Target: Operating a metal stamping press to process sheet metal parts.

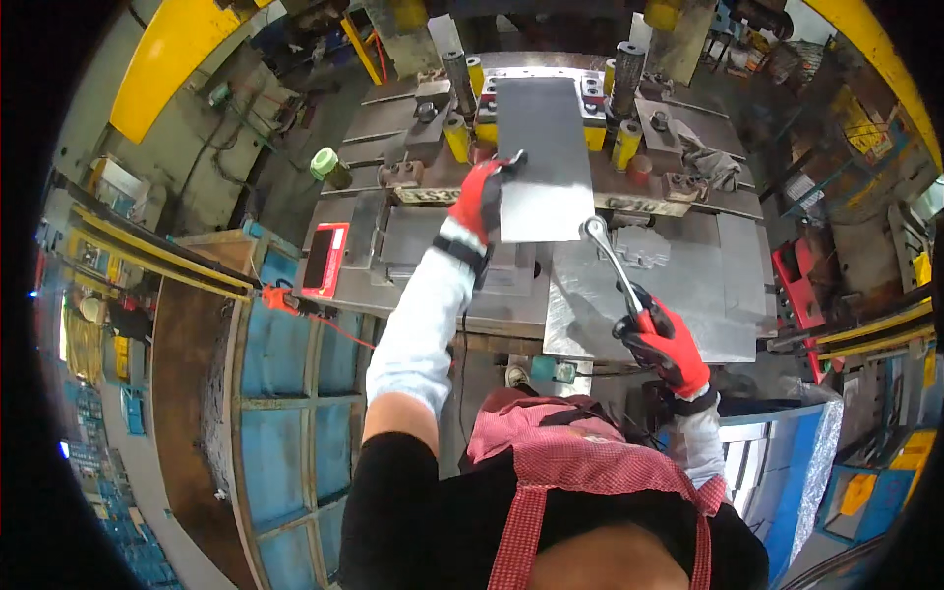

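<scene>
My left hand (484, 195), in a red and black glove, grips the left edge of a flat grey metal sheet (539, 157) that lies over the press die between yellow guide posts (455, 136). In a matching glove, my right hand (665, 342) holds the handle of a metal hook tool (610, 258). The tool's curled tip sits at the sheet's near right corner. A stack of similar grey sheets (688, 305) lies on the bench under my right hand.
The press bed (393, 123) carries clamps, bolts and a crumpled rag (703, 162). A red device with a dark screen (324, 260) sits at the bench's left. A blue metal bin (290, 393) stands at my left, and another blue bin (777, 462) at my right.
</scene>
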Demonstrator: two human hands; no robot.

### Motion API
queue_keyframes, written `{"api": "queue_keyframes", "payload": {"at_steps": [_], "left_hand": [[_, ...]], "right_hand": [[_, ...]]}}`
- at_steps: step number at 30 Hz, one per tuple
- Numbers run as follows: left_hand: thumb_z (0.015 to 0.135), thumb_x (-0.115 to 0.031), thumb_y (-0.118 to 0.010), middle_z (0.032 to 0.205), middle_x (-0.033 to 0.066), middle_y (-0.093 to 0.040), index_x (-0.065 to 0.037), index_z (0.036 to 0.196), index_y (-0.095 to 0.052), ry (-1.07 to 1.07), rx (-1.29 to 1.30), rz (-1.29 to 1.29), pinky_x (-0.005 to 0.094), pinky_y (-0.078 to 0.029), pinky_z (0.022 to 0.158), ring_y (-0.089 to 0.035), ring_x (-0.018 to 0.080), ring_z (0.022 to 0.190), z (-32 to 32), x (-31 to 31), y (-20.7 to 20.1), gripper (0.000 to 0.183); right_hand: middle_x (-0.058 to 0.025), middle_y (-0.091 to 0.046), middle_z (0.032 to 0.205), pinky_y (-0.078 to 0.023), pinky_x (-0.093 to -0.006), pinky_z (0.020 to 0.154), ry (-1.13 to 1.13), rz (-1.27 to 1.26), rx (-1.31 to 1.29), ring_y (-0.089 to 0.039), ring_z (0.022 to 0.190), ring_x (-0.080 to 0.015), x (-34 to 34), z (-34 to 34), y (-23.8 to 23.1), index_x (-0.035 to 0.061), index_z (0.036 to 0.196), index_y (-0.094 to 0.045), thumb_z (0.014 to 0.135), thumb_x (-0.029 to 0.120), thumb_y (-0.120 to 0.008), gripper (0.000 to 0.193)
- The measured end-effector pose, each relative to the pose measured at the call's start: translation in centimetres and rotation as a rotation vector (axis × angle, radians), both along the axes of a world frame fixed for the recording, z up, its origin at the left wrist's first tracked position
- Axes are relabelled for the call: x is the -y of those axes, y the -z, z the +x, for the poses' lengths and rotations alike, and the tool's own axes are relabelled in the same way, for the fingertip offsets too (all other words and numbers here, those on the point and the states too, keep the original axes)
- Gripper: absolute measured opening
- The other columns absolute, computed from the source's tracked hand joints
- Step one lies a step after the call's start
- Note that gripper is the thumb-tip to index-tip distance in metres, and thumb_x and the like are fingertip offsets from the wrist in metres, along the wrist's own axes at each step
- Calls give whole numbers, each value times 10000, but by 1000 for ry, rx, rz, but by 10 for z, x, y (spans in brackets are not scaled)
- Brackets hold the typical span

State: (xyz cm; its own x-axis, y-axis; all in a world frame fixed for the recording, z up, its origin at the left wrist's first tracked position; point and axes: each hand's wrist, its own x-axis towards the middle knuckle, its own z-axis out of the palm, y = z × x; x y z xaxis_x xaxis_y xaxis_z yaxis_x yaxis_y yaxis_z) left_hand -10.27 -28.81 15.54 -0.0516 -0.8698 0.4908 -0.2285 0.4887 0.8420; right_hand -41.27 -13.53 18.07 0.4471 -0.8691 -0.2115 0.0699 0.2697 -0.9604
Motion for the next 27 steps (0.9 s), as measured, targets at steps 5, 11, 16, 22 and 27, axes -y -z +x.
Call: {"api": "queue_keyframes", "payload": {"at_steps": [5, 11, 16, 22, 27], "left_hand": [[869, -183, -409, 882, 93, -601, 18, 981, -578, 672, -698, 298, 241, -426, 765, -548, 156, 806, 44, 131, 75, 285], [857, -253, -498, 942, 59, -584, -41, 1133, -497, 158, -559, 417, 276, -452, 751, -543, 161, 873, -1, 108, 49, 348], [886, -323, -429, 808, 89, -578, -190, 1225, -432, 382, -916, 628, 307, -482, 538, -576, 204, 607, -23, 4, 29, 364], [893, -276, -385, 889, 251, -584, 54, 1048, -453, 315, -1176, 539, 416, -522, 671, -607, 351, 754, -50, 15, 32, 370], [877, -280, -402, 856, 252, -589, 57, 1020, -466, 183, -1190, 533, 409, -529, 638, -609, 345, 680, -54, 27, 36, 372]], "right_hand": [[6, -494, 696, -327, -208, 456, 2, 21, 111, -410, 544, -44, 47, 28, -4, 32, 1024, -514, 776, 140, -582, 280], [20, -467, 700, -325, -206, 471, 71, -34, 12, -419, 554, -44, 76, 22, 3, 16, 974, -549, 785, 188, -586, 258], [30, -482, 714, -314, -190, 478, 50, 35, 78, -405, 556, -34, 73, 30, -3, 34, 1003, -546, 765, 189, -611, 291], [26, -456, 663, -299, -195, 448, 7, -9, 29, -394, 520, -36, 75, 27, -4, 52, 940, -530, 772, 171, -602, 218], [3, -529, 697, -311, -171, 409, 77, 7, 76, -411, 488, -32, 55, -4, 15, 65, 1005, -481, 771, 148, -572, 265]]}}
